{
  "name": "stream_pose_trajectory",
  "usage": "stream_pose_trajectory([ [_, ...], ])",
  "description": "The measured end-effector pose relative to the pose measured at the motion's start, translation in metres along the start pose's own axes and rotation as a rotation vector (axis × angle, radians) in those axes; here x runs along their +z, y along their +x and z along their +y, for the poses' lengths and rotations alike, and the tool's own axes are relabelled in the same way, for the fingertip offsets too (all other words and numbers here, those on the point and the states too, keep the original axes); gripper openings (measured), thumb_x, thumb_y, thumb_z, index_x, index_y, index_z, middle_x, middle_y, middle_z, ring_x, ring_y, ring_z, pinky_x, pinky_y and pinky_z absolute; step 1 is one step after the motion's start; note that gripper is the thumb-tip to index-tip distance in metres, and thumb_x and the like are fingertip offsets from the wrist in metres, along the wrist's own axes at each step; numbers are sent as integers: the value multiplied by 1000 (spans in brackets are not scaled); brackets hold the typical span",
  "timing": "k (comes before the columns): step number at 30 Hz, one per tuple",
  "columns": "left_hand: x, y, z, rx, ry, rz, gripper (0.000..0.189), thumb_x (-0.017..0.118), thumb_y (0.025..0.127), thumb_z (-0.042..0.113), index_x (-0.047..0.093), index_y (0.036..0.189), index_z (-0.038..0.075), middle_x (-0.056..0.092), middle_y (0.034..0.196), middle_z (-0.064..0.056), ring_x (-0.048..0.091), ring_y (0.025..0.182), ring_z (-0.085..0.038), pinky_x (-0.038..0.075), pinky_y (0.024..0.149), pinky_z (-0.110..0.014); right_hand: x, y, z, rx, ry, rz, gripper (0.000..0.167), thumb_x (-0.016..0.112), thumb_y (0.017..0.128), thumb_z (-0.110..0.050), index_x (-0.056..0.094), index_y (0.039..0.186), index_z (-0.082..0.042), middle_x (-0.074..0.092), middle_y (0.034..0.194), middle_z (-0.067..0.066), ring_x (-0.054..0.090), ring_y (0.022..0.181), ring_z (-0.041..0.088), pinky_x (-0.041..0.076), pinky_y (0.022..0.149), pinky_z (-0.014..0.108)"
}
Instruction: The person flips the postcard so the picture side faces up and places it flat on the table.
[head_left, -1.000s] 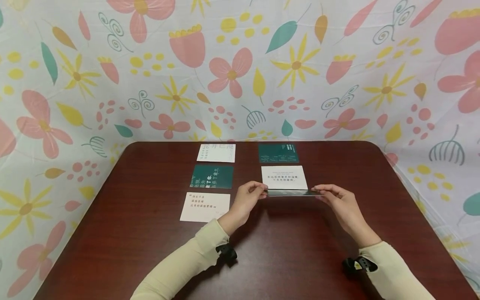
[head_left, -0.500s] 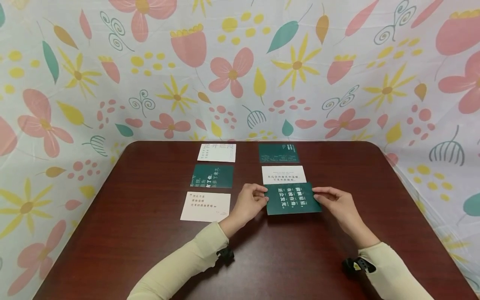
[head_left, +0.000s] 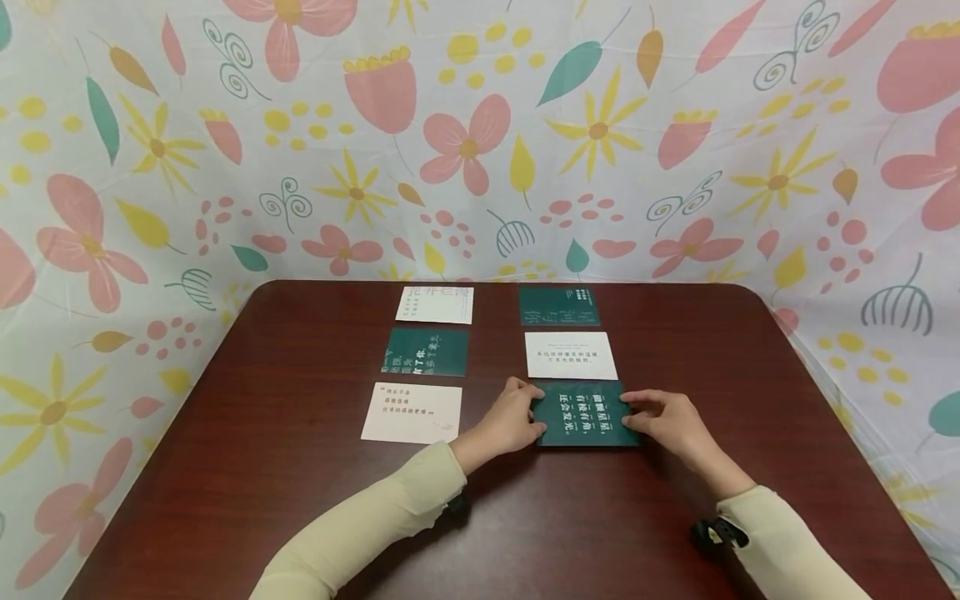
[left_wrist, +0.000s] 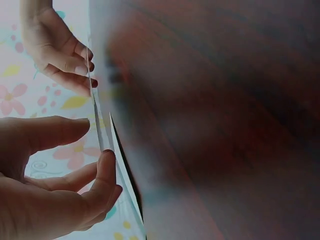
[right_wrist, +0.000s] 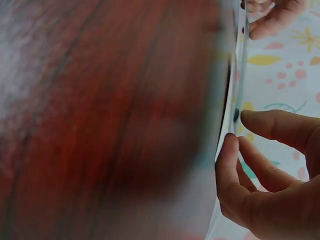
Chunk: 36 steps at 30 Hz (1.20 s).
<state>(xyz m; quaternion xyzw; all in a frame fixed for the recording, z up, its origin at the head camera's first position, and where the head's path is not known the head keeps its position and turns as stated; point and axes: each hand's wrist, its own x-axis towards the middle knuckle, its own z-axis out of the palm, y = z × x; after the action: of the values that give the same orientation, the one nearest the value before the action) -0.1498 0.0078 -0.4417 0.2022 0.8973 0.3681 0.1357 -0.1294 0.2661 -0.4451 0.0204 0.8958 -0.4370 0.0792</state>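
A dark green card (head_left: 576, 414) with rows of white characters lies low over the table, just in front of a white printed card (head_left: 570, 355). My left hand (head_left: 510, 418) holds its left edge with thumb and fingertips. On the opposite edge, my right hand (head_left: 667, 421) holds it the same way. Both wrist views show the card almost edge-on, as a thin strip close to the tabletop, with the left thumb (left_wrist: 75, 131) and the right thumb (right_wrist: 265, 122) at its edge.
To the left, a column holds a cream card (head_left: 412, 412), a green card (head_left: 426, 352) and a white card (head_left: 435, 306). Another green card (head_left: 559, 307) lies at the back right. The brown table (head_left: 300, 467) meets a flower-patterned cloth (head_left: 480, 150) behind.
The green card was seen edge-on, then tilted its printed face into view. It has come down toward the table and nearer me, uncovering the white card behind it; both hands lowered with it.
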Motion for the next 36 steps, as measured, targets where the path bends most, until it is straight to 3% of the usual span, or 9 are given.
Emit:
stream_pose_trajectory([
  [4, 2, -1, 2, -34, 86, -19, 50, 71, 87, 10, 53, 133, -3, 41, 130, -22, 58, 91, -22, 50, 77, -28, 6, 1, -2, -13, -41, -35, 40, 72, 83, -7, 62, 120, 7, 68, 101, 22, 66, 79, 21, 51, 64, 29],
  [8, 4, -1, 3, -58, 145, -30, 51, 71, 87, 12, 53, 132, -3, 39, 131, -23, 60, 90, -26, 51, 76, -29, 9, 4, -5, -44, -104, -38, 39, 73, 82, -6, 63, 118, 7, 63, 108, 24, 63, 79, 22, 51, 65, 31],
  [14, 6, 1, 3, -47, 199, -14, 49, 72, 87, 12, 54, 128, -6, 39, 125, -20, 59, 87, -23, 50, 76, -27, 11, 5, -11, -115, -200, -27, 36, 73, 81, -6, 64, 113, 9, 62, 99, 22, 57, 77, 22, 49, 64, 34],
  [25, 10, 8, 2, -13, 293, -33, 38, 73, 85, 11, 58, 115, -7, 43, 111, -17, 54, 87, -20, 49, 73, -26, 13, 6, -15, -117, -276, -5, 36, 75, 77, -4, 65, 108, 10, 60, 86, 16, 55, 72, 21, 46, 60, 34],
  [30, 9, 10, 2, -21, 310, -21, 35, 74, 85, 10, 58, 111, -6, 44, 111, -18, 53, 90, -23, 49, 72, -29, 14, 8, -18, -115, -308, -13, 35, 75, 77, -3, 64, 108, 11, 60, 83, 14, 53, 73, 23, 46, 62, 37],
  [36, 7, 10, 0, -29, 277, -31, 39, 73, 86, 12, 57, 119, -1, 46, 110, -14, 43, 95, -23, 45, 77, -30, 13, 6, -21, -124, -332, -23, 35, 73, 80, -4, 63, 110, 12, 58, 85, 15, 53, 73, 23, 47, 63, 39],
])
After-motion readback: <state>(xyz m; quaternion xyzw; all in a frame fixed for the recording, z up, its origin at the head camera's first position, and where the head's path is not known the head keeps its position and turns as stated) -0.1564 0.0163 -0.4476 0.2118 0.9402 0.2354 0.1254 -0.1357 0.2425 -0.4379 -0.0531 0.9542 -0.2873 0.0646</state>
